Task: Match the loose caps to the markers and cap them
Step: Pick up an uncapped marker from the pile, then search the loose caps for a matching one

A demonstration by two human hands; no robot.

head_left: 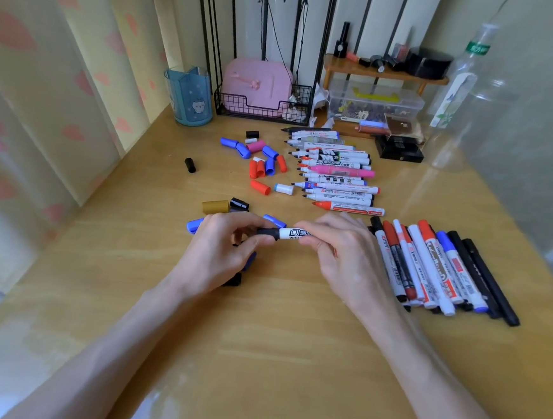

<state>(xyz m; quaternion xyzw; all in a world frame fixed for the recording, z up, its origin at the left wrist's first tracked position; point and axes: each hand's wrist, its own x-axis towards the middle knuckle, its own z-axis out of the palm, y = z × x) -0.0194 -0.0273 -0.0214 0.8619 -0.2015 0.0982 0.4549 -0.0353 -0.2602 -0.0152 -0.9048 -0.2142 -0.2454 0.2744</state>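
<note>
A white marker (291, 234) lies crosswise between both hands at the middle of the desk (258, 340). The left hand (222, 248) pinches its black cap (266, 232) in curled fingers; the right hand (341, 247) grips the barrel. At 11 o'clock sit loose caps (262, 162), bare markers (337, 171) at 12, capped markers (436, 268) at 3. Pushed on crooked or not fully home, the cap could work loose

Marker (294, 234): white barrel, black print. Its cap (266, 232): black. Gold cap (216, 206); pink cap (255, 146). Table (258, 340): tan wood grain. Curtain (48, 69): cream, pink petal pattern.
</note>
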